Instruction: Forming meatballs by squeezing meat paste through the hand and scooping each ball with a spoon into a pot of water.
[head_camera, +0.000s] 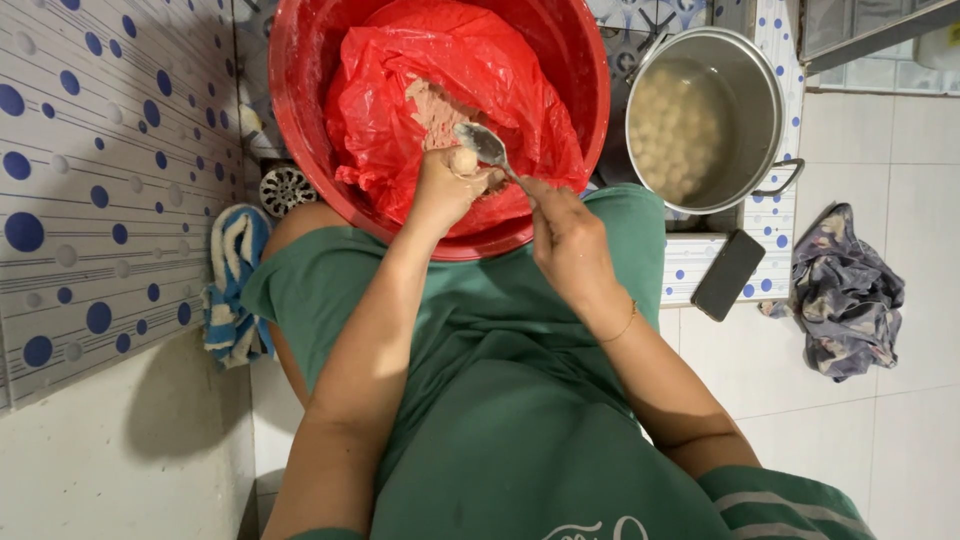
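Left grip (445, 190) fisted, squeezing paste ball (463, 160); right grip (565, 235) holding spoon (482, 145).

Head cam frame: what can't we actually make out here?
- Red basin: far rim cut off by the top edge.
- Paste: mostly covered by the red bag.
- Left hand: its fingers curl around the paste ball, hiding most of it.
- Pot: balls blurred under cloudy water, uncountable.
- Spoon: handle hidden in the right hand.
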